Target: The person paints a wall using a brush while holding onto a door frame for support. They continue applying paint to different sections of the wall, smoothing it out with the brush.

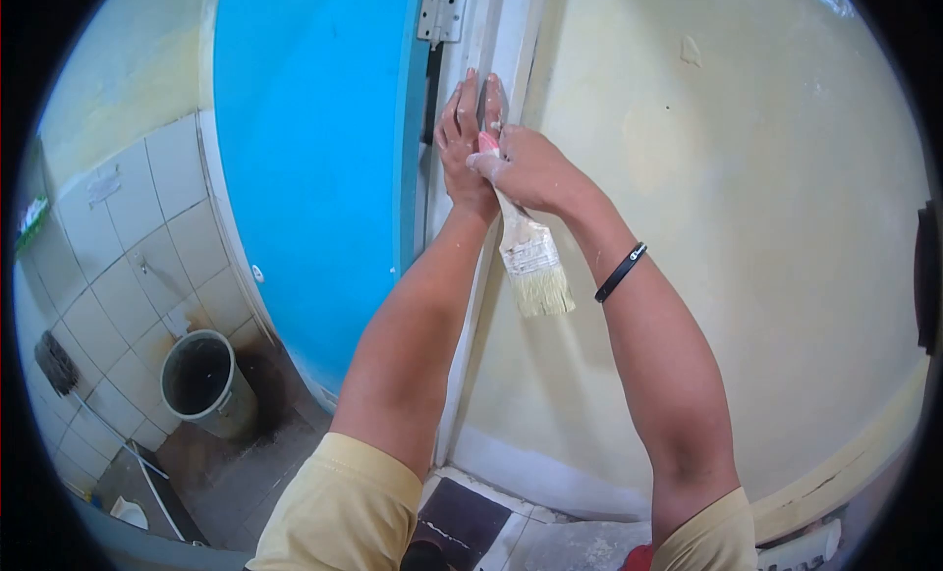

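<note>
My left hand (462,154) lies against the white door frame (501,41), fingers stretched upward and apart. Close beside it, my right hand (535,168) is closed around the handle of a paintbrush (535,262). The brush hangs with its pale, paint-coated bristles downward, in front of the cream wall. Whitish smears show on the fingers of both hands. Part of the handle is hidden by my right hand.
A bright blue door (309,119) stands at the left, with a metal hinge (442,11) above my hands. Beyond it are a grey bucket (236,404), a long-handled brush (57,363) and a tiled wall (128,213). The cream wall (747,227) fills the right side.
</note>
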### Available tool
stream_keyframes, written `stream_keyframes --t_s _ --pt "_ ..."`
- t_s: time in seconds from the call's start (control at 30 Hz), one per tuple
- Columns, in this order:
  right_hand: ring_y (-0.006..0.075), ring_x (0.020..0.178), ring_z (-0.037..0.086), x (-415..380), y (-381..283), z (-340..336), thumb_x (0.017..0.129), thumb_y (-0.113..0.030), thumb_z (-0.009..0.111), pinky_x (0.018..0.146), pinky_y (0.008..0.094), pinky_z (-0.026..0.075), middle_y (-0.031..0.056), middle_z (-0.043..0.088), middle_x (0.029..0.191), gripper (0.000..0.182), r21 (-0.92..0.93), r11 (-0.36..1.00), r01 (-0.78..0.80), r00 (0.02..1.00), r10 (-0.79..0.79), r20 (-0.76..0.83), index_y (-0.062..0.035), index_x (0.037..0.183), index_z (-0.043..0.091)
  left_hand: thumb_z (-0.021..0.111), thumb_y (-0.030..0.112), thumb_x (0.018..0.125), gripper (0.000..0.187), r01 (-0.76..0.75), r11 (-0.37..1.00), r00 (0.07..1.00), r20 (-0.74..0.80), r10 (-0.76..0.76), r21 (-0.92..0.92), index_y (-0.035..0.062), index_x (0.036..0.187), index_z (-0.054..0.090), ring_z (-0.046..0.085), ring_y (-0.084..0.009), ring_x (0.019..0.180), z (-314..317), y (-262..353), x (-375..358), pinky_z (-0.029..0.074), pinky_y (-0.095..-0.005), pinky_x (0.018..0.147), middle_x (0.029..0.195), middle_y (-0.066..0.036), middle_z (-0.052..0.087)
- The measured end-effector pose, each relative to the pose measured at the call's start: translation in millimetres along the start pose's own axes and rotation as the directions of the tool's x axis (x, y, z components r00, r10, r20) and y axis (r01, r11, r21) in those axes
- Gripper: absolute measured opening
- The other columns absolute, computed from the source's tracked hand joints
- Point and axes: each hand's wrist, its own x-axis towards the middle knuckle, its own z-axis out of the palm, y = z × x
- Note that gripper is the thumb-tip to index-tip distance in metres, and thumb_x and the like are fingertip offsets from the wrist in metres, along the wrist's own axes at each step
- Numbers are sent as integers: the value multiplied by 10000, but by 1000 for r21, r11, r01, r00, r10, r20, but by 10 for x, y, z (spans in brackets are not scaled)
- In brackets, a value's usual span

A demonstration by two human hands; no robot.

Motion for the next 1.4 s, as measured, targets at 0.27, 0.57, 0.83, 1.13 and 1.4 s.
stream_keyframes --t_s 0.27,0.57,0.83,1.13,1.4 --pt "395 971 658 -66 24 53 867 -308 630 876 411 495 328 643 1032 519 -28 998 58 995 -60 -84 161 1088 599 511 191 952 616 -4 1000 1000 -1 4 20 261 1538 334 387 -217 1386 0 -5 -2 386 -411 1107 1553 0 316" --pt "251 696 575 -439 60 -413 910 -375 643 690 372 479 178 634 809 432 -39 978 204 966 -208 -151 57 905 631 556 257 902 637 17 980 998 55 -6 -199 120 1505 403 350 -310 1399 -176 81 58 299 -475 1137 1563 -89 317" --pt "147 573 560 -440 -8 -1221 924 -458 661 564 327 459 75 584 610 500 12 995 -101 947 100 -306 26 798 670 506 166 894 608 25 963 999 30 -17 -270 108 1494 425 352 -304 1385 -139 50 53 278 -464 1120 1547 -96 340" --pt "125 616 648 -106 -330 -2122 951 -357 691 593 267 547 89 661 772 437 24 991 133 911 -113 -396 77 975 654 512 147 898 591 42 952 999 41 -31 -302 133 1484 441 361 -286 1380 -168 46 66 292 -458 1117 1538 -80 350" --pt "341 776 635 159 -826 -2622 890 -24 647 688 377 527 149 640 884 117 -759 600 255 382 -783 -491 -8 998 687 532 157 886 600 53 950 999 28 -46 -308 148 1481 447 376 -285 1370 -158 54 66 306 -472 1119 1542 -70 350"
